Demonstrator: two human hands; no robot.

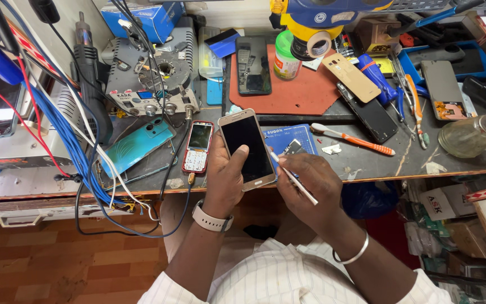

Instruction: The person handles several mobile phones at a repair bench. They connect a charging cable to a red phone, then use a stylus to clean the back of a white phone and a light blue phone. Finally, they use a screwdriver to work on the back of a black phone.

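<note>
- Left hand point(224, 179) at the counter point(367, 163) edge, fingers wrapped around a gold smartphone point(247, 148), thumb on its dark screen.
- Right hand point(305, 183) just beside it, fingers pinched together on a thin white tool point(295, 180), tip touching the right edge of the phone.
- Phone in one piece, screen dark, nothing lifted yet; judged an early stage, opening not yet done.
- Left of the phone, a red keypad phone point(198, 147), then a teal phone back point(137, 147).
- Behind the hands, a blue rectangular card with white print point(288, 141) flat on the counter; right of it an orange-and-white toothbrush point(352, 139).
- Farther back, a red mat point(305, 90) carrying a black phone point(253, 66) and a green-capped jar point(286, 55).
- At the far edge, a blue cardboard box point(144, 19).
</note>
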